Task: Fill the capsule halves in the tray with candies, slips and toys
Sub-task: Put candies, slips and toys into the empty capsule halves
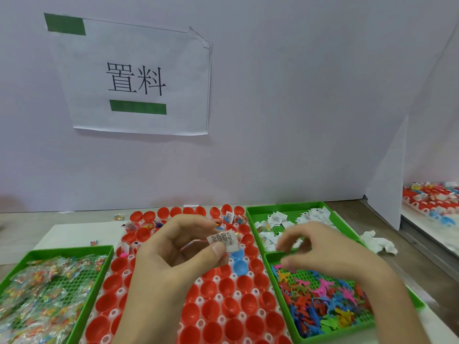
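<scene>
Centrally: white tray [215,279] of red capsule halves [248,304], two blue halves [238,260] among them; some far halves hold slips and candy packets. Left hand [173,256] above the tray, thumb and forefinger pinching a printed white slip [224,240]. Right hand [330,254] over the seam between slip bin [285,206] and toy bin [335,330], fingers loosely curled, blurred; grip cannot be told. Candy bin [69,250] just beside the tray's left edge, both right bins just beside its right edge. Open tabletop [427,266] right of the bins, bearing crumpled tissue [377,242].
</scene>
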`<state>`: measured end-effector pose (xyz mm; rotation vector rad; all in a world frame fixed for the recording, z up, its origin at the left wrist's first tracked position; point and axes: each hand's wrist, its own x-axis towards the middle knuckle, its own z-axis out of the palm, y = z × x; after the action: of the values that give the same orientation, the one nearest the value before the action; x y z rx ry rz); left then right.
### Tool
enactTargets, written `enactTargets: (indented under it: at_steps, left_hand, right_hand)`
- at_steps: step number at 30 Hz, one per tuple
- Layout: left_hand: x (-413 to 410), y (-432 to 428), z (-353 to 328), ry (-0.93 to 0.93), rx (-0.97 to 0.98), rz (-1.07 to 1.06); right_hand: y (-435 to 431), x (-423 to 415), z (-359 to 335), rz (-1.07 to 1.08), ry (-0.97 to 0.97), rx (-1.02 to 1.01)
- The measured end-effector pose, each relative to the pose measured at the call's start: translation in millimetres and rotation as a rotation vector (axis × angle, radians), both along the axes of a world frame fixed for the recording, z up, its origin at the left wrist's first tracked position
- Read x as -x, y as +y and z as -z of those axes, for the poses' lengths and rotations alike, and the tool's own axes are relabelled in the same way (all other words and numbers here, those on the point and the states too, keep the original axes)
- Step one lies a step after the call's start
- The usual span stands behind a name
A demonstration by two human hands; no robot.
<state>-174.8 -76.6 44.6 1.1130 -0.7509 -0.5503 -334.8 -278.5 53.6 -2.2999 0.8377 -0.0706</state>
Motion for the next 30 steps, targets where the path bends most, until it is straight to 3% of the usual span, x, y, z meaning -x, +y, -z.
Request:
enactTargets:
  at_steps: [2,5,11,23,30]
  left_hand:
    - [-0.5,0.6,-0.8,0.027,0.002,0.003]
    - [-1.7,0.6,-2.0,0.042,0.008,-0.003]
    - [-4.2,1.1,-3.4,0.017,0.015,-0.047]
    - [-0.8,3.2,-5.4,0.008,-0.023,-0.025]
    - [-0.5,5.4,-7.1,0.012,-0.034,-0.050]
  right_hand:
    - [-15.8,5.0,16.8,0.027,0.200,-0.019]
    - [-26.6,3.7,34.9,0.049,0.317,-0.076]
    - [-26.6,-9.1,48.5,-0.013,0.278,-0.137]
    - [-31.9,-1.0,38.4,0.099,0.112,0.045]
    - [-38.6,7.9,38.8,0.112,0.173,0.000]
